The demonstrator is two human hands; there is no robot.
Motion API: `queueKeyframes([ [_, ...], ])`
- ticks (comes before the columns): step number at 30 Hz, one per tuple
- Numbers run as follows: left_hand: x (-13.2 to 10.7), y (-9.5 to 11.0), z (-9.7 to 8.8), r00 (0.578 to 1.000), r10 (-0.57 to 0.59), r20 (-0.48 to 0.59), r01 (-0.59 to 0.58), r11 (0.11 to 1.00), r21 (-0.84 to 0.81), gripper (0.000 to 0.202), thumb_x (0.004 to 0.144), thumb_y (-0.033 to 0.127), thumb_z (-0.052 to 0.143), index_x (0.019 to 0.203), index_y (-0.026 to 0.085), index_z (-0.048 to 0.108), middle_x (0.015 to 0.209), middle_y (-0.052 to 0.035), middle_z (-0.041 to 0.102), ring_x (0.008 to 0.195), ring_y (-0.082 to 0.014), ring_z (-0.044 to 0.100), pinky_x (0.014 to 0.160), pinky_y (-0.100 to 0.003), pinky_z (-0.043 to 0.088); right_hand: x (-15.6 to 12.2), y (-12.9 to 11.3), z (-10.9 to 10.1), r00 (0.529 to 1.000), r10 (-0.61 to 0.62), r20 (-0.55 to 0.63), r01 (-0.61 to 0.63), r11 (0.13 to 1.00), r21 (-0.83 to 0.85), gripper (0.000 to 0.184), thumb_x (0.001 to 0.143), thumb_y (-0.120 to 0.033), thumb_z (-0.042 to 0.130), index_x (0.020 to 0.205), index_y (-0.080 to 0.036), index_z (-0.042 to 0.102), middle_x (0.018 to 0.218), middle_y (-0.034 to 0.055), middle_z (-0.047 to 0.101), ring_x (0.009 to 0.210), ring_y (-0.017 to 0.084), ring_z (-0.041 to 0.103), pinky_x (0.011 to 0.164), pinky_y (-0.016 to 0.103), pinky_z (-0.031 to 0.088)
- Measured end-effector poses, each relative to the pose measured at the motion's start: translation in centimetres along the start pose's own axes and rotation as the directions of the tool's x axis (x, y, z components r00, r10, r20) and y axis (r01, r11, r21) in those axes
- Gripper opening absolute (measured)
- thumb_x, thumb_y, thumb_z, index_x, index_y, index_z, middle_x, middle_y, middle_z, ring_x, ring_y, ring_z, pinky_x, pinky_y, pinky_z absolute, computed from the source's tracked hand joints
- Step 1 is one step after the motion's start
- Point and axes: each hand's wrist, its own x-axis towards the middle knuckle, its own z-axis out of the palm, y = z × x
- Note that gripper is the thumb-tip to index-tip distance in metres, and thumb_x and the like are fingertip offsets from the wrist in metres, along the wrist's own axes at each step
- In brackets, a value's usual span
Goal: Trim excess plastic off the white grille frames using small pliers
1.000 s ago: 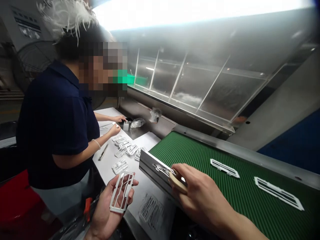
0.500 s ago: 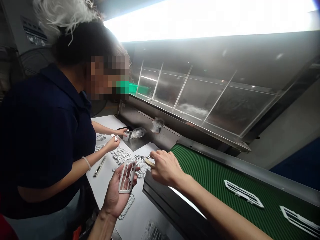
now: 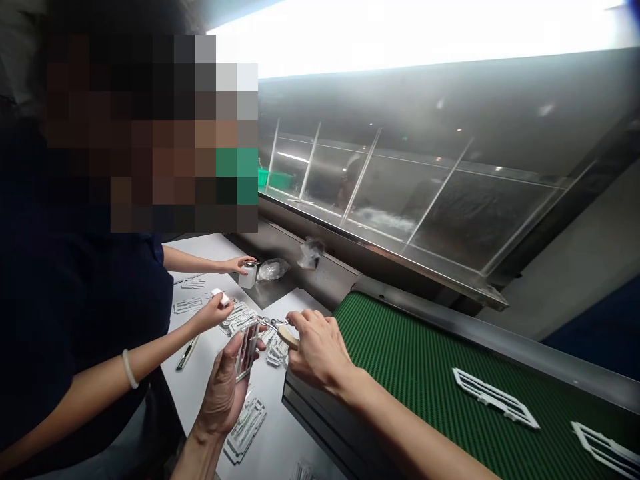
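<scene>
Over the table edge, left hand (image 3: 225, 393) gripping white frame (image 3: 246, 350) edge-on, right hand (image 3: 315, 353) pinching half-hidden snips (image 3: 280, 327).

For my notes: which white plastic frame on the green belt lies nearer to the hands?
The white plastic frame lying whole in view; the other is cut by the right edge.

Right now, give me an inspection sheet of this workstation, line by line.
Surface: white table beside a green conveyor belt.
Job's things: left hand holds a white plastic frame; right hand grips a tan-handled tool next to it.
Clutter: loose frames on the table, two more frames on the belt, plastic bags.
Hands: both closed on items.
Cables: nothing seen.
Surroundings: co-worker at left, glass guard behind.
</scene>
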Motion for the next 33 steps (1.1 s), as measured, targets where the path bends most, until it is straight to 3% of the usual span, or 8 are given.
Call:
queueKeyframes([
  [4, 0.6, -0.1, -0.5, 0.998, 0.064, -0.007, -0.063, 0.989, 0.134, 0.034, 0.084, 0.042, 0.062, 0.114, 0.026, 0.064, 0.095, -0.0006, 0.071, 0.108, -0.0184, 0.059, 0.100, -0.027, 0.041, 0.1, 0.1, 0.2, 1.000, 0.000, -0.004, 0.000, 1.000, 0.011, 0.020, 0.074, -0.027, 0.052, 0.093, -0.021, 0.057, 0.089, 0.0059, 0.059, 0.084, 0.022, 0.051, 0.076, 0.036, 0.033],
  [7, 0.7, 0.1, -0.6, 0.996, 0.086, 0.026, -0.090, 0.964, 0.249, 0.044, 0.084, 0.042, 0.062, 0.126, 0.029, 0.056, 0.113, -0.0031, 0.069, 0.127, -0.0232, 0.048, 0.112, -0.038, 0.028, 0.1, 0.1, 0.2, 1.000, 0.022, -0.006, -0.022, 1.000, 0.019, 0.022, 0.074, -0.026, 0.051, 0.094, -0.021, 0.058, 0.090, 0.0064, 0.060, 0.085, 0.022, 0.052, 0.075, 0.036, 0.034],
  [10, 0.9, 0.2, -0.8, 0.984, 0.168, 0.055, -0.176, 0.904, 0.390, 0.050, 0.082, 0.040, 0.065, 0.130, 0.032, 0.051, 0.136, -0.0029, 0.056, 0.135, -0.0246, 0.038, 0.116, -0.040, 0.022, 0.1, 0.1, 0.3, 0.999, 0.052, 0.002, -0.052, 0.998, 0.028, 0.023, 0.073, -0.024, 0.051, 0.095, -0.022, 0.059, 0.091, 0.0066, 0.060, 0.088, 0.023, 0.053, 0.076, 0.037, 0.034],
  [13, 1.1, 0.3, -0.9, 0.956, 0.286, 0.071, -0.279, 0.802, 0.528, 0.053, 0.081, 0.040, 0.067, 0.131, 0.031, 0.050, 0.144, -0.0032, 0.048, 0.135, -0.0261, 0.037, 0.115, -0.039, 0.024, 0.2, 0.0, 0.3, 0.997, 0.075, 0.013, -0.075, 0.996, 0.039, 0.021, 0.075, -0.028, 0.052, 0.094, -0.022, 0.059, 0.091, 0.0061, 0.061, 0.089, 0.023, 0.054, 0.076, 0.036, 0.034],
  [18, 0.9, 0.8, -0.5, 0.899, 0.424, 0.108, -0.370, 0.605, 0.705, 0.048, 0.084, 0.037, 0.064, 0.129, 0.029, 0.052, 0.139, -0.0050, 0.050, 0.132, -0.0252, 0.041, 0.113, -0.036, 0.028, 0.3, -0.2, -0.2, 0.997, 0.065, 0.031, -0.067, 0.997, 0.037, 0.020, 0.079, -0.034, 0.052, 0.094, -0.023, 0.060, 0.088, 0.0053, 0.062, 0.086, 0.022, 0.055, 0.072, 0.034, 0.034],
  [23, 0.8, 1.5, -0.3, 0.852, 0.494, 0.173, -0.424, 0.456, 0.782, 0.043, 0.085, 0.034, 0.062, 0.127, 0.028, 0.055, 0.134, -0.0059, 0.054, 0.128, -0.0249, 0.044, 0.113, -0.036, 0.028, 0.4, -0.5, -1.1, 0.996, 0.070, 0.064, -0.071, 0.997, 0.014, 0.013, 0.075, -0.032, 0.051, 0.077, -0.022, 0.059, 0.075, 0.0039, 0.061, 0.071, 0.020, 0.055, 0.057, 0.030, 0.027],
  [28, 0.8, 1.6, -0.7, 0.826, 0.517, 0.225, -0.456, 0.377, 0.806, 0.042, 0.085, 0.032, 0.062, 0.126, 0.028, 0.056, 0.135, -0.0069, 0.054, 0.130, -0.0258, 0.044, 0.113, -0.035, 0.027, 0.4, -0.4, -1.3, 0.994, 0.079, 0.079, -0.079, 0.997, -0.004, 0.011, 0.071, -0.027, 0.050, 0.074, -0.023, 0.059, 0.071, 0.0033, 0.060, 0.064, 0.019, 0.053, 0.053, 0.029, 0.022],
  [33, 0.8, 1.7, -0.8, 0.818, 0.514, 0.258, -0.470, 0.339, 0.815, 0.041, 0.085, 0.031, 0.061, 0.126, 0.026, 0.057, 0.133, -0.0084, 0.056, 0.128, -0.0264, 0.046, 0.111, -0.035, 0.031, 0.4, -0.2, -1.1, 0.995, 0.072, 0.075, -0.071, 0.997, -0.012, 0.016, 0.077, -0.030, 0.047, 0.076, -0.023, 0.060, 0.072, 0.0037, 0.061, 0.064, 0.018, 0.053, 0.054, 0.029, 0.024],
])
